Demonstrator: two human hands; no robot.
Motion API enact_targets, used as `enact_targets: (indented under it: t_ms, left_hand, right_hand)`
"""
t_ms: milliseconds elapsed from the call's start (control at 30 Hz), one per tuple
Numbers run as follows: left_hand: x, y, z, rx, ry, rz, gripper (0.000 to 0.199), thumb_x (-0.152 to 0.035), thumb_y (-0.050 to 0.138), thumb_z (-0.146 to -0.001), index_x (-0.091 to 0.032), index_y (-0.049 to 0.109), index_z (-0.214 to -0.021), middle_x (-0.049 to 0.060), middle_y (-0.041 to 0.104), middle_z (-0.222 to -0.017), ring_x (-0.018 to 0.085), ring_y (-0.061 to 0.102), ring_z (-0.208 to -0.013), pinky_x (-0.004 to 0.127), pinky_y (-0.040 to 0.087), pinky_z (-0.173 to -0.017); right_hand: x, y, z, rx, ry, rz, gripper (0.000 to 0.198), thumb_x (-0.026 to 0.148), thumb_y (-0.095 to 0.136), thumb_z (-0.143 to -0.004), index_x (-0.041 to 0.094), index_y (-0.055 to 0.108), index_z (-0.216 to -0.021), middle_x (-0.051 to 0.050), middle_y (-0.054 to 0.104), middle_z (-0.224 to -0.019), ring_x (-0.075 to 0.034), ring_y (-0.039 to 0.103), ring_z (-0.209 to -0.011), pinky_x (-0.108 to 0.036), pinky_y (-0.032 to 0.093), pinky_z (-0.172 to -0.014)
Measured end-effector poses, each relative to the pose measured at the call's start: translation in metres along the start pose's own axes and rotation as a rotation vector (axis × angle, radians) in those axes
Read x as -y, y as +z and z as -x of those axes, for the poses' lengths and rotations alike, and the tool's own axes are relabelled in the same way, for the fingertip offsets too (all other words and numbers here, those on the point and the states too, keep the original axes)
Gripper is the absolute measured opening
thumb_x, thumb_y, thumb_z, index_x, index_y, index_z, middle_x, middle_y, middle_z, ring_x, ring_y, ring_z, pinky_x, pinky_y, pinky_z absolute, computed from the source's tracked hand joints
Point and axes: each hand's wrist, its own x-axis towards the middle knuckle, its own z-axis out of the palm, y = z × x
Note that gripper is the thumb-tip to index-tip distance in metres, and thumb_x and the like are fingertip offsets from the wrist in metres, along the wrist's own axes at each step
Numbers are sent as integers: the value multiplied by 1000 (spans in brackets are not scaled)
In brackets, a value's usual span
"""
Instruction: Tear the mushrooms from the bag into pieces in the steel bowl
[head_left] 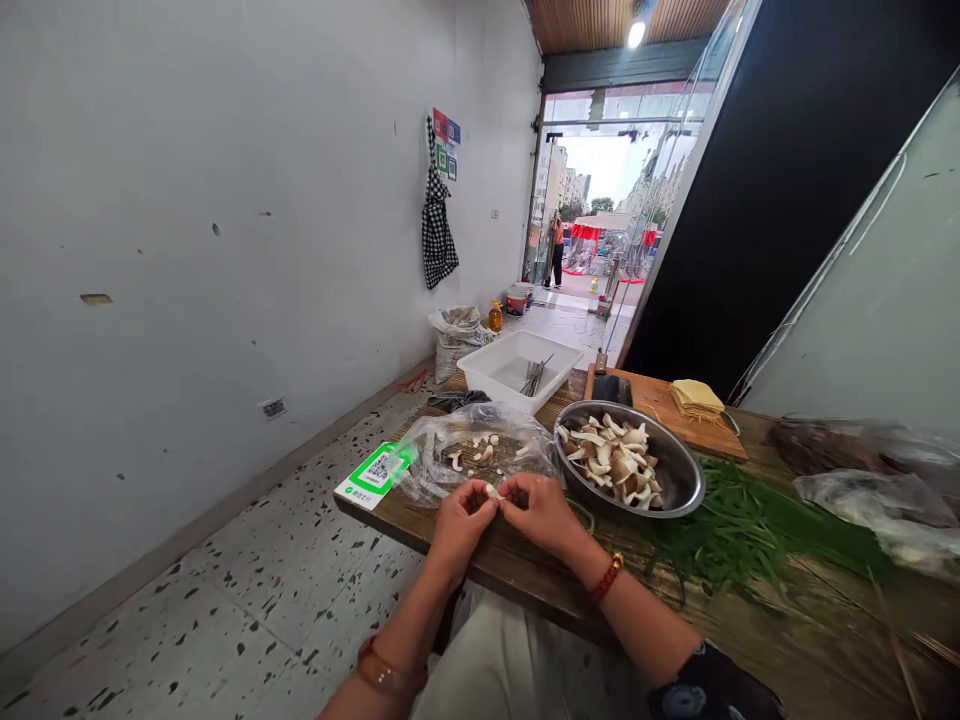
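My left hand (463, 520) and my right hand (541, 510) meet over the table's near edge, fingers pinched together on a small white mushroom piece (492, 491). Just beyond them lies a clear plastic bag (427, 455), spread open, with several small mushroom pieces (486, 455) on it. To the right of my hands stands a steel bowl (684, 485) heaped with torn brown-and-white mushrooms (611, 460). My fingers cover part of the held piece.
A white plastic tub (487, 362) holding thin metal sticks stands behind the bag. A cutting board (652, 400) carries a cleaver (611, 388) and stacked yellow sheets (696, 397). Green leafy stems (739, 525) lie right of the bowl. A QR-code card (373, 475) sits at the left corner.
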Motion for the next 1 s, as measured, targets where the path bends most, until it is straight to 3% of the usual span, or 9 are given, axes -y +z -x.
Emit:
enact_targets:
  t_ms: [133, 367, 733, 1000]
  left_hand:
    - [-7, 8, -2, -81, -10, -39, 15, -27, 67, -67, -16, 60, -73, -2, 58, -68, 12, 52, -66, 22, 39, -65]
    - [-20, 30, -7, -163, 15, -51, 19, -17, 66, -62, -16, 58, -79, -1, 60, -73, 11, 55, -67, 21, 42, -66]
    - [-28, 43, -19, -94, 14, -114, 27, -10, 56, -55, -16, 55, -81, -3, 56, -69, 8, 49, -61, 19, 37, -59]
    - [-35, 41, -23, 25, 24, -164, 28, -13, 61, -56, -17, 51, -82, -5, 54, -67, 7, 47, -58, 19, 35, -57]
  right_hand:
    - [-4, 1, -4, -23, -44, 18, 12, 14, 59, -70, 20, 68, -75, 0, 67, -68, -13, 58, -61, -24, 44, -59]
    - [-20, -4, -5, -88, 36, -166, 12, 20, 57, -71, 20, 68, -77, -2, 70, -72, -16, 62, -62, -28, 49, -63]
    - [-21, -11, -3, -126, 101, -262, 9, 21, 60, -68, 19, 67, -72, -1, 68, -66, -14, 58, -58, -26, 44, -59]
    - [-27, -12, -8, -74, 197, -421, 13, 26, 61, -67, 16, 68, -70, -3, 70, -66, -14, 59, -58, -24, 44, -55]
